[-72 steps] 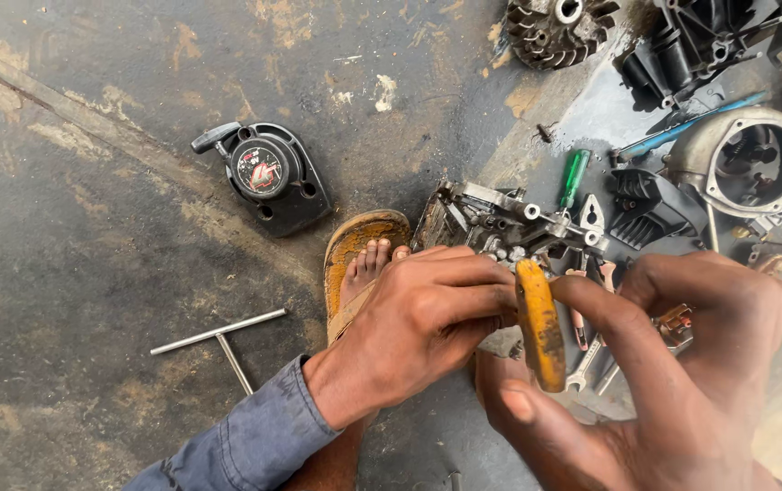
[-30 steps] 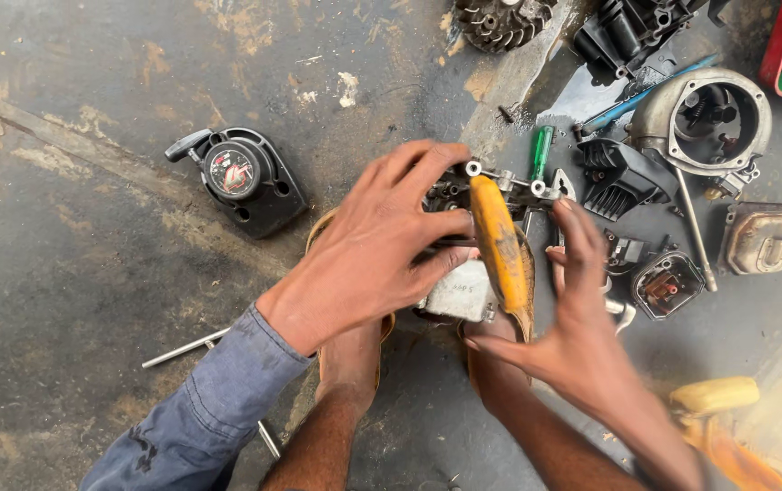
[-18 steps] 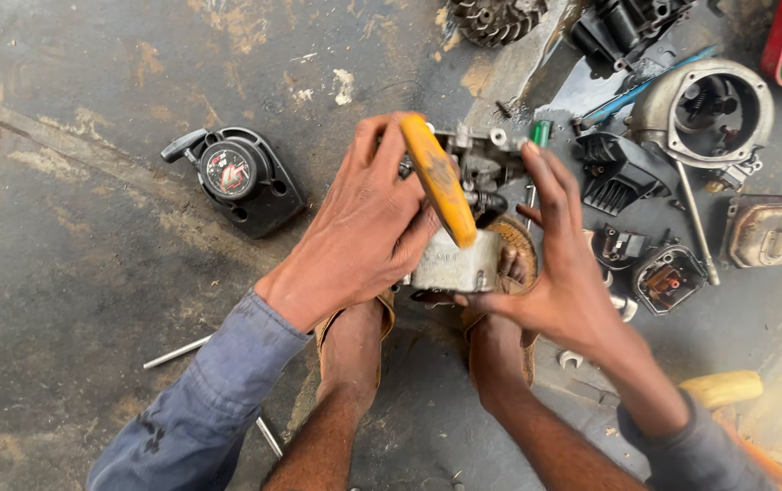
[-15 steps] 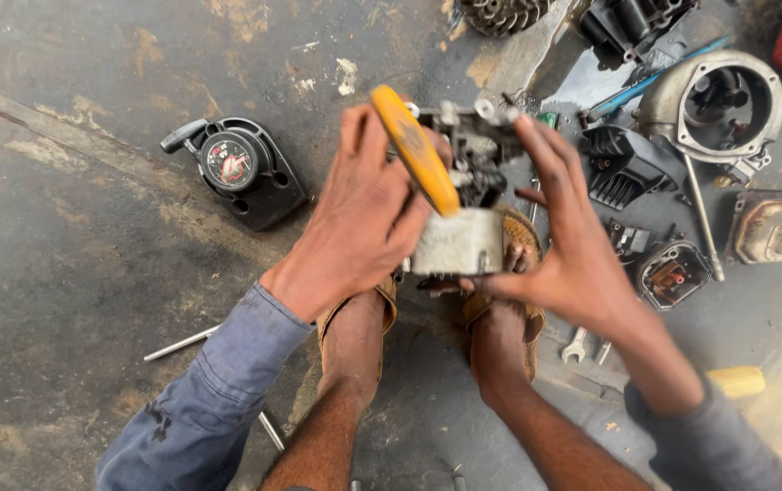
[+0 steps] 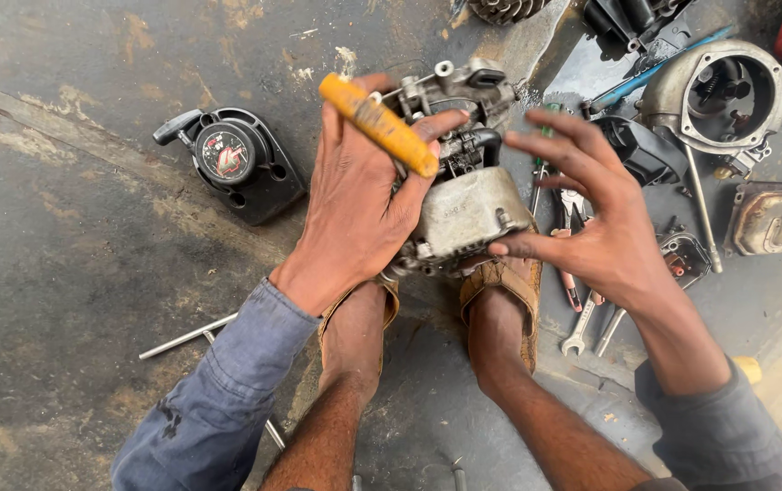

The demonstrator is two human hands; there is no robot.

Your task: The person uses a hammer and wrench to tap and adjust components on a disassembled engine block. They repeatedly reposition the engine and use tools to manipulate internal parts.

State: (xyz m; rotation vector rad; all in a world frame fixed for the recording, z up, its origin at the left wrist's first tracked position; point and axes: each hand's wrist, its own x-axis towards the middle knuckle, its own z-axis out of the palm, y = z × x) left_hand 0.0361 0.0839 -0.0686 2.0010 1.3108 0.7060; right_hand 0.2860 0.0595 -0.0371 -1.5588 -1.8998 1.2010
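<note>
Head view is showing your left hand (image 5: 355,209) wrapping around the side of the small grey engine block (image 5: 468,218), with the yellow-handled tool (image 5: 377,123) pinned between its fingers and thumb. A second ago that handle was standing nearly upright in front of the block; now it is lying tilted across the back of your left hand, its tip hidden against the casting. Your right hand (image 5: 591,227) is now spreading its fingers open, only the thumb touching the block's right face, where earlier it was closing on the tool and the casting. So the tool is passing wholly to your left hand, and the right is holding nothing. The block is sitting between your two sandalled feet (image 5: 500,291) on the stained concrete floor (image 5: 73,245), tipped toward you more than it was. A black recoil starter cover (image 5: 232,164) is lying well apart on the left, a T-handled wrench (image 5: 186,336) beside your left sleeve, spanners (image 5: 582,332) just beside your right foot.
</note>
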